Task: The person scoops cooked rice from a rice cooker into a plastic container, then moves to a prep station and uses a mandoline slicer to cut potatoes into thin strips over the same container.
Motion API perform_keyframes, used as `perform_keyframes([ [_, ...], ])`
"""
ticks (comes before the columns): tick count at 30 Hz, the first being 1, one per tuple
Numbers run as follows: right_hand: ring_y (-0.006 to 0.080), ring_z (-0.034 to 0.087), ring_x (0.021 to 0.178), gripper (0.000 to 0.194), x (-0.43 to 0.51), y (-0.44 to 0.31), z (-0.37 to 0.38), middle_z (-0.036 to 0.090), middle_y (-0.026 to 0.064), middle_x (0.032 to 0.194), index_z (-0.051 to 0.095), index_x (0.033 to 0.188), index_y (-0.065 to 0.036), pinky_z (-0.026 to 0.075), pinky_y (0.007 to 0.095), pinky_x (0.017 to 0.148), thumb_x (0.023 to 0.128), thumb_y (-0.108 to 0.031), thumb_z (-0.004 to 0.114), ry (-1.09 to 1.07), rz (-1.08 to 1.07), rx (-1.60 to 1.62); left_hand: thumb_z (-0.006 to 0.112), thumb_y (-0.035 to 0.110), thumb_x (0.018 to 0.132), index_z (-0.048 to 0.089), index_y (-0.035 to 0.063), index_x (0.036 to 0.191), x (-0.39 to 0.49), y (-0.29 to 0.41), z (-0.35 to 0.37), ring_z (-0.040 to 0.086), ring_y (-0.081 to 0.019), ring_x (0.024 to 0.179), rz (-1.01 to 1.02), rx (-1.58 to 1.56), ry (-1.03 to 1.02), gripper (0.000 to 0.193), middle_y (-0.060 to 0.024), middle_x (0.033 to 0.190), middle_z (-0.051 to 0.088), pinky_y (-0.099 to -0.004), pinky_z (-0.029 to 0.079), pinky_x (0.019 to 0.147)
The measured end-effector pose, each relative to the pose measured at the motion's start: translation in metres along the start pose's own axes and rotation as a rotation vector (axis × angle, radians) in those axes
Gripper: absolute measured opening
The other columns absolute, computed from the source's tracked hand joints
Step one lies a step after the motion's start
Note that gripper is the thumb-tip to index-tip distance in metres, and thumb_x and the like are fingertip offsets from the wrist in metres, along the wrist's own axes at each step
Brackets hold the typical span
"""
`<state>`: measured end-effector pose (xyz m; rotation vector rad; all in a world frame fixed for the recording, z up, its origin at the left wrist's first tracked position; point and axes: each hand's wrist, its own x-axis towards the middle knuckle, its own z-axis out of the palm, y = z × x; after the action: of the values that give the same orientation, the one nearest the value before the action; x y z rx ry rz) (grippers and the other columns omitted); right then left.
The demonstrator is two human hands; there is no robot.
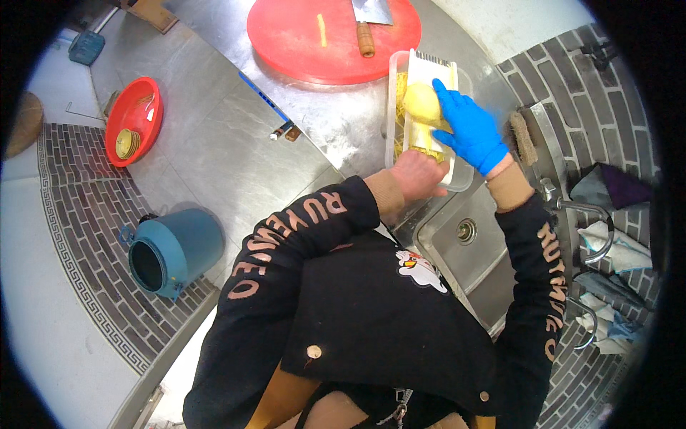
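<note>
My right hand [469, 126], in a blue glove, presses on a peeled yellow potato [423, 103] lying on a white plastic grater [429, 72]. The grater rests over a clear plastic container [394, 107] that holds thin yellow shreds [401, 88]. At the near end of the grater is my bare left hand [418, 174], its fingers curled around that end; the exact grip is partly hidden. Beyond the container, a red round cutting board [300, 48] bears a wooden-handled cleaver [365, 40] and one yellow strip [321, 30].
A steel sink [455, 254] with curved taps [605, 230] lies to the right, and a brush [522, 138] lies on the ledge. Cloths [616, 246] are by the brick wall. On the left are a red basin [153, 126] with small yellow bowls and a blue metal vessel [187, 244].
</note>
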<state>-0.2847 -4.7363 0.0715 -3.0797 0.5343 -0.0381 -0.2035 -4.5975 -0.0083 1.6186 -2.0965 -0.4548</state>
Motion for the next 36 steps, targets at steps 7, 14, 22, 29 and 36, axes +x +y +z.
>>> perform_keyframes([
  [7,0.0357,0.062,0.088,0.085,0.018,-0.019,0.036,0.059,0.0164,0.109,0.028,0.146,-0.020,0.052,0.0454,0.072,0.075,-0.040,0.069,0.110,0.145,0.116,0.070,0.045,0.075,0.061,0.0048,0.088,-0.001,-0.002,0.002,0.065,-0.0307,0.064,0.028,0.003,0.064,0.043,-0.0136,0.066,0.062,-0.0404,0.051,0.057],
  [14,0.0358,0.065,0.090,0.066,0.000,-0.012,-0.038,0.064,0.0191,0.106,0.045,0.132,-0.018,0.053,0.0426,0.073,0.076,-0.044,0.066,-0.318,0.121,-0.017,0.072,0.051,0.071,0.063,0.0056,0.084,-0.002,-0.003,0.007,0.066,-0.0268,0.063,0.013,0.058,0.077,0.048,-0.0102,0.066,0.064,-0.0383,0.051,0.057],
  [22,0.0340,0.063,0.098,0.064,-0.027,0.016,-0.024,0.065,0.0216,0.103,0.050,0.127,-0.003,0.049,0.0380,0.082,0.077,-0.037,0.070,-0.244,0.373,0.446,0.071,0.048,0.073,0.060,0.0034,0.082,-0.003,-0.007,0.011,0.064,-0.0295,0.059,0.098,0.011,0.162,0.047,-0.0120,0.062,0.060,-0.0394,0.050,0.054],
  [29,0.0384,0.064,0.088,0.074,-0.006,0.004,0.018,0.064,0.0245,0.098,0.037,0.141,-0.012,0.051,0.0430,0.073,0.082,-0.048,0.063,0.052,0.428,0.340,0.071,0.048,0.071,0.060,0.0052,0.080,-0.002,-0.007,0.015,0.064,-0.0295,0.059,0.094,0.012,0.206,0.045,-0.0120,0.063,0.062,-0.0396,0.049,0.054],
  [36,0.0359,0.065,0.088,0.065,-0.018,-0.014,-0.014,0.064,0.0244,0.101,0.032,0.146,-0.027,0.052,0.0419,0.071,0.088,-0.039,0.059,-0.261,0.353,0.025,0.070,0.048,0.071,0.061,0.0057,0.079,0.001,-0.010,0.016,0.064,-0.0280,0.059,0.084,-0.005,0.171,0.044,-0.0118,0.061,0.062,-0.0393,0.048,0.052],
])
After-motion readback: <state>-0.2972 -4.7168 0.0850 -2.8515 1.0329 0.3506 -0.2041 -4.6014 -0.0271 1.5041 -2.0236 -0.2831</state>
